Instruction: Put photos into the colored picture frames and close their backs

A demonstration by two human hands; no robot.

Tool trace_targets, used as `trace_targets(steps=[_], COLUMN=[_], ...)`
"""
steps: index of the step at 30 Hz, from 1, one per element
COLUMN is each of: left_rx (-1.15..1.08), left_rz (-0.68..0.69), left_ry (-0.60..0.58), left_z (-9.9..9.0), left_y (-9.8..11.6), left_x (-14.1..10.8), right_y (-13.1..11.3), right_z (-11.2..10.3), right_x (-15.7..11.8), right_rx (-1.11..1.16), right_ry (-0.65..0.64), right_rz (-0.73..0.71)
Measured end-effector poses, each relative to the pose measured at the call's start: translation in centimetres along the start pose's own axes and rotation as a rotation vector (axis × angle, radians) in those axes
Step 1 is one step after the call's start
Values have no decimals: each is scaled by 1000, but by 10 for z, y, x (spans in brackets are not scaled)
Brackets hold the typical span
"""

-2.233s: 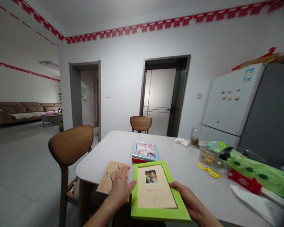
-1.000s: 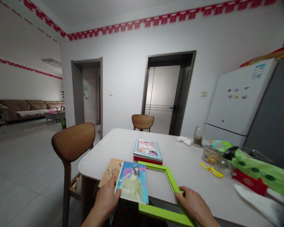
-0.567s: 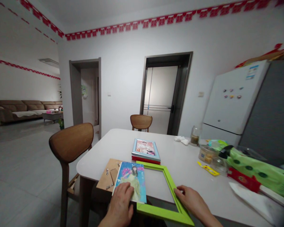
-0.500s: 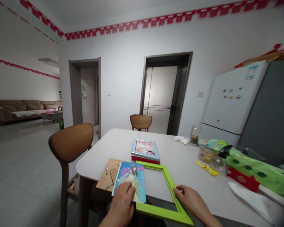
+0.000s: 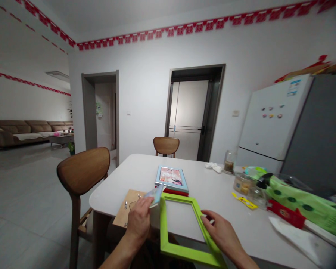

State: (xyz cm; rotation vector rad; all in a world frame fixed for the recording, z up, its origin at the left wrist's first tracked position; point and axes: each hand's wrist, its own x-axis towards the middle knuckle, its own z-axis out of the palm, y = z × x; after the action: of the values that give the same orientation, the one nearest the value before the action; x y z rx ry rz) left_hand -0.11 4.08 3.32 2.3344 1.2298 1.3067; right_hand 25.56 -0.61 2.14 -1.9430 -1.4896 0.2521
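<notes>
My left hand (image 5: 140,220) pinches a blue picture print (image 5: 156,195), which is lifted and tilted nearly edge-on, so its face is mostly hidden. Beneath that hand lies a brown backing board (image 5: 123,211) with small metal clips, partly covered by the hand. A lime-green picture frame (image 5: 164,228) lies at the table's near edge, its opening showing the white tabletop. My right hand (image 5: 220,229) has its fingers curled on the frame's right side. Behind the green frame, a light-blue framed photo (image 5: 170,177) rests on a red frame (image 5: 182,193).
The white table (image 5: 128,172) has a glass jar (image 5: 229,162), crumpled tissues (image 5: 212,167), a plastic tub (image 5: 242,184), a yellow packet (image 5: 246,201) and a green bag (image 5: 305,201) on its right side. Wooden chairs (image 5: 84,170) stand at the left and far side.
My left hand has picked the blue print up off the board and frame and tilted it on edge. The frame's left side is now uncovered. My right hand has shifted slightly left and up.
</notes>
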Motion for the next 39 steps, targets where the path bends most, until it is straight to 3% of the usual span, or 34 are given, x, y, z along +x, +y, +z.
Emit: trace_targets(steps=[3, 6, 8, 10, 12, 17, 23, 27, 31, 37, 39], left_rx=[-444, -1012, -1263, -1352, -1304, -800, -342, -230, -161, -161, -155], left_rz=[-195, -447, -538, -569, -570, -526, -310, -170, -131, -75, -58], left_ry=[187, 227, 220, 176, 102, -47, -365, -467, -524, -522, -526], left_z=[1, 23, 41, 54, 58, 48, 50, 55, 55, 59, 58], left_y=[12, 32, 43, 47, 44, 24, 21, 17, 11, 2, 2], left_x=[11, 9, 2, -4, -10, -20, -38, -43, -42, -42, -42], right_y=[-28, -53, -63, -65, -60, -34, -15, -11, -9, -13, -14], right_z=[12, 35, 46, 47, 39, 12, 21, 30, 32, 33, 32], right_x=[-8, -15, -17, -15, -9, 10, 23, 27, 28, 32, 35], right_rx=[344, 795, 1065, 1198, 1158, 723, 601, 679, 647, -21, -136], right_ry=[-129, -283, -266, -168, -101, -185, -289, -343, -340, -224, -183], right_rz=[40, 223, 281, 278, 274, 265, 224, 184, 169, 43, 38])
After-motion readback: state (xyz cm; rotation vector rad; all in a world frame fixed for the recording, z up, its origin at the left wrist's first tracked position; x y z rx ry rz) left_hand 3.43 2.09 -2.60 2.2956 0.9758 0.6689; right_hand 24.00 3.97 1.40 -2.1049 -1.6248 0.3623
